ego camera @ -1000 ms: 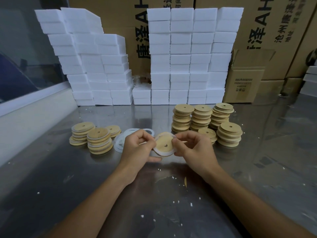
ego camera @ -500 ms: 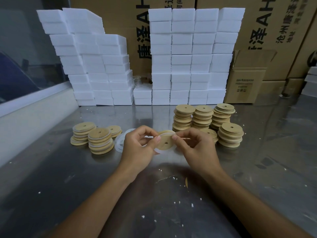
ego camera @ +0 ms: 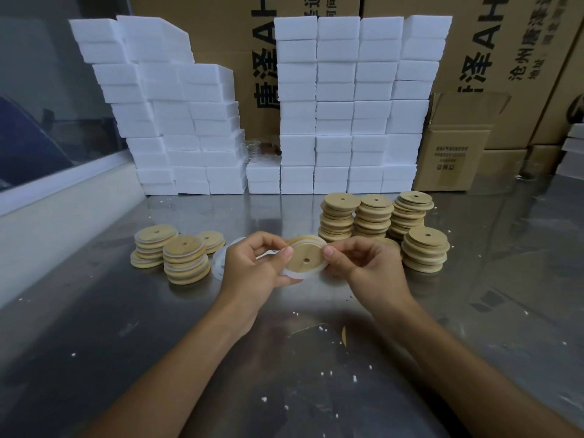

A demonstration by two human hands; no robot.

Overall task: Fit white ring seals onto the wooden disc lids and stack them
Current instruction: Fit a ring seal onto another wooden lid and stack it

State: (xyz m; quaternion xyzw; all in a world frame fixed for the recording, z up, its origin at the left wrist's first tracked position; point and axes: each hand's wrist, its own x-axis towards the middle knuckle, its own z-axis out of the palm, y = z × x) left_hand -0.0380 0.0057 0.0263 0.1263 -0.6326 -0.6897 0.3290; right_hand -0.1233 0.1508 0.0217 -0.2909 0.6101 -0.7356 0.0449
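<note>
Where the seal hung looser a second ago, now hugging most of the lid, held above the tabletop between left hand and right hand, both pinching its rim; nearly ready for stacking.

The head camera looks forward and down, close over the metal table.

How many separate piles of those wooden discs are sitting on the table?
7 visible: three on the left, three tall ones in a back-right row, one nearer right. Another may hide behind the right hand.
</note>
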